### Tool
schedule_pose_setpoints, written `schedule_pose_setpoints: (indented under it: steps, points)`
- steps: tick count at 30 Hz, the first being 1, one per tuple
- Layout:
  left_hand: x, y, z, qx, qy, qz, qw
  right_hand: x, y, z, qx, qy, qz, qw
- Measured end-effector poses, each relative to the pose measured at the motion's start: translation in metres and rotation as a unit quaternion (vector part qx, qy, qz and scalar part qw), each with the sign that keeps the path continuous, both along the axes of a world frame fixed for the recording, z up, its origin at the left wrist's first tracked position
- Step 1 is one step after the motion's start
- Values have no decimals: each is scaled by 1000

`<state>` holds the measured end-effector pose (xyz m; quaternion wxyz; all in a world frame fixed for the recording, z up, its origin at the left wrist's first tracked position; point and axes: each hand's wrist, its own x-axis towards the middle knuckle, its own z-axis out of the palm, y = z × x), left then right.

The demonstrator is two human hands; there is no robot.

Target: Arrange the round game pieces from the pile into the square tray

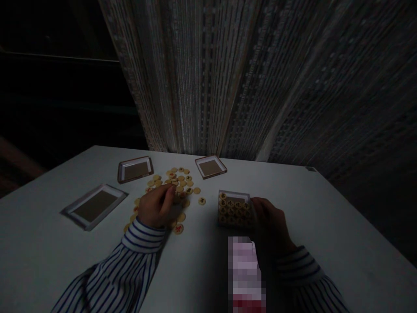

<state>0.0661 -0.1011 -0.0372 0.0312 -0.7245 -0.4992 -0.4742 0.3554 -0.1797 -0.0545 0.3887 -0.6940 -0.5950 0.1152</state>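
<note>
My left hand point(156, 204) is closed, its fingers curled over a loose pile of xiangqi (Chinese chess) pieces point(174, 178). Whether a piece sits in those fingers is hidden. The pieces are round and pale wood-coloured; some show red or black characters, others look blank. One black-marked piece point(202, 201) lies apart to the right of the pile. My right hand point(272, 219) grips the right side of a shallow clear-walled box point(239, 198). Rows of black-marked pieces point(236, 211) fill its near part, and a bare strip shows at its far side.
On the white table point(325, 217) stand three more shallow trays: a grey-edged tray point(94, 206) at left, a brown-edged tray point(135, 169) behind it, another brown-edged tray point(211, 167) at the back. A patterned curtain point(202, 78) hangs behind. A blurred-out patch point(246, 274) covers the near middle.
</note>
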Motion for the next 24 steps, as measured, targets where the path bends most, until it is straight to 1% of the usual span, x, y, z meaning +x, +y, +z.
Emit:
schedule_pose_setpoints:
  steps: [5, 9, 14, 18, 24]
  points:
    - [-1, 0, 0, 10, -16, 17, 1000, 1, 1, -5, 5, -28, 10, 1000]
    - [1, -2, 2, 15, -35, 28, 999, 2, 2, -8, 7, -26, 9, 1000]
    - [0, -2, 3, 16, -57, 55, 997, 3, 2, -7, 20, -29, 9, 999]
    - [-4, 0, 3, 29, -62, 62, 996, 3, 2, -6, 24, -36, 12, 999]
    - [-3, -2, 4, 21, -73, 66, 995, 2, 0, -5, 37, -52, 23, 998]
